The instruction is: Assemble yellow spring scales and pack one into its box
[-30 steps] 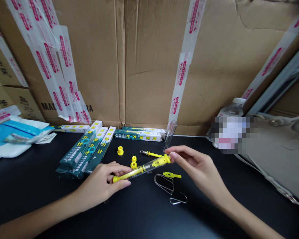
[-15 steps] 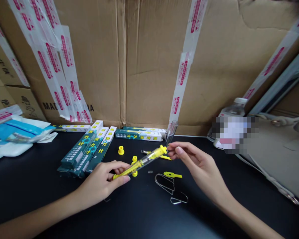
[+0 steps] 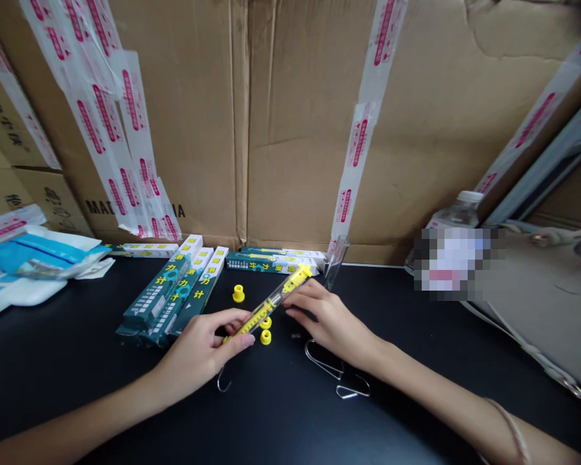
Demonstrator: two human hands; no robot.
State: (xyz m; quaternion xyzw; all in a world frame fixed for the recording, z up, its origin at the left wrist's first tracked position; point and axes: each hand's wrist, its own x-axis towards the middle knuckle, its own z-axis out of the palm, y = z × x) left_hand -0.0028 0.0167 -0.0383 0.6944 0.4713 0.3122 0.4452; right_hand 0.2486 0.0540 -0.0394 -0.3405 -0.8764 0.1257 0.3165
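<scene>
My left hand (image 3: 198, 349) is closed around the lower end of a clear tubular spring scale (image 3: 271, 303) with yellow inner parts, tilted up to the right. A metal hook (image 3: 224, 382) hangs below that hand. Close beside the tube's upper half, my right hand (image 3: 324, 316) has its fingers bent in a pinch; whatever is between the tips is hidden. Yellow plastic caps (image 3: 239, 294) lie behind and beneath the tube. A small coil spring (image 3: 295, 336) is under the right hand, with a bent wire loop (image 3: 324, 361) and a triangular wire hook (image 3: 353, 389) nearer me.
Dark green spring scale boxes (image 3: 174, 290) are stacked at left, with more boxes (image 3: 271, 261) along the back. An upright clear tube (image 3: 336, 265) stands by the cardboard wall (image 3: 295, 161). Blue packets (image 3: 43, 255) lie far left; a bottle (image 3: 458, 213) and beige bag (image 3: 542, 310) stand right.
My right hand has left the upper end of the spring scale and moved down and left beside it. The scale now tilts more steeply, and the hook below my left hand shows more.
</scene>
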